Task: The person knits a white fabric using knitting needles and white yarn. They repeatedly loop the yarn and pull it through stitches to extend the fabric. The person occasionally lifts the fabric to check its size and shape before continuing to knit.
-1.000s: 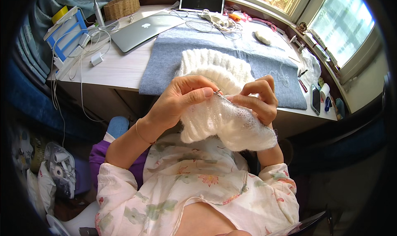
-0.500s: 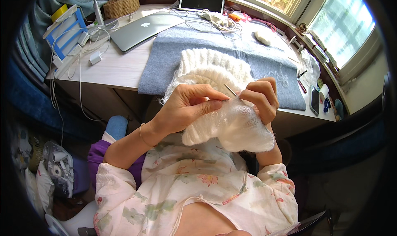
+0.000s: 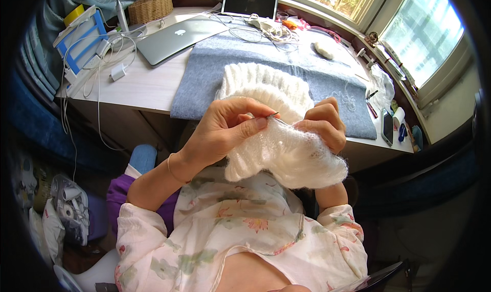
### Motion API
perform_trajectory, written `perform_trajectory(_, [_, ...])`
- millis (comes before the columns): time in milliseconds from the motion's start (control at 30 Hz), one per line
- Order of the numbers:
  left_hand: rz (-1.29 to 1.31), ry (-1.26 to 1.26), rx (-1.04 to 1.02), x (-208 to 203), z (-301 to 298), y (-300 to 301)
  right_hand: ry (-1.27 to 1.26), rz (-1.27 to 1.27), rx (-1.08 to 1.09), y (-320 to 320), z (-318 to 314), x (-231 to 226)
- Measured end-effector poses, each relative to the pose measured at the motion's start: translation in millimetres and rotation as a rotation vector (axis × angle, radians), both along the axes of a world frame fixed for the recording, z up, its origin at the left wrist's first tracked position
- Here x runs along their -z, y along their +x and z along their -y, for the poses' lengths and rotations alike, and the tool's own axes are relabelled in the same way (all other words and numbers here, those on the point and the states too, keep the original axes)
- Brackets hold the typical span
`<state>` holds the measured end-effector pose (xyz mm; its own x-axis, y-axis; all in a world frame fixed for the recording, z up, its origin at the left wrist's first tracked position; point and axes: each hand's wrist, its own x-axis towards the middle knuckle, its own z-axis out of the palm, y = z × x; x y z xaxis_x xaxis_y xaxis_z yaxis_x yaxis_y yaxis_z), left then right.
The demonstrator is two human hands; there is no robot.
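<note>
A fluffy white piece of knitting (image 3: 286, 156) hangs between my two hands, its ribbed part (image 3: 266, 79) reaching back over the table edge. My left hand (image 3: 230, 128) is closed, thumb and forefinger pinching the top edge of the knitting. By those fingertips a thin dark knitting needle tip (image 3: 276, 114) pokes out. My right hand (image 3: 325, 124) is closed at the right end of the same edge with its fingers curled; most of the needle it grips is hidden by the fingers and wool.
A blue-grey felt mat (image 3: 204, 72) covers the table's middle. Behind lie a closed silver laptop (image 3: 176, 38), a dark-screened device (image 3: 249, 3) and tangled cables (image 3: 266, 28). A phone (image 3: 387, 127) and pens are at the right; a charger (image 3: 118, 72) is left. Loose white yarn (image 3: 348, 100) rests on the mat.
My hands have drawn slightly apart. The pale needle that stuck up by my right fingers no longer shows there; a dark tip shows at my left fingertips. The hanging knitting has spread to the right.
</note>
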<state>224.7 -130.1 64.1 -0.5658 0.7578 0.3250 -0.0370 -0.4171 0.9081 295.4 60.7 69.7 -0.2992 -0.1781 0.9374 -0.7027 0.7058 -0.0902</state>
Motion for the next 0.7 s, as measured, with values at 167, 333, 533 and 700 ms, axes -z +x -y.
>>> perform_trajectory(167, [-0.038, 0.009, -0.003, -1, -3, 2, -0.018, 0.036, -0.009, 0, 3, 3])
perform_trajectory(333, [-0.192, -0.028, -0.080, 4, -7, 4, 0.070, -0.077, 0.167, 3, 8, 0])
perform_trajectory(533, [-0.208, -0.093, -0.065, 16, -15, 8, 0.186, 0.484, -0.003, -10, 4, -3])
perform_trajectory(700, [-0.035, -0.087, 0.033, 13, -13, -1, 0.116, 0.106, 0.072, -5, 2, -1])
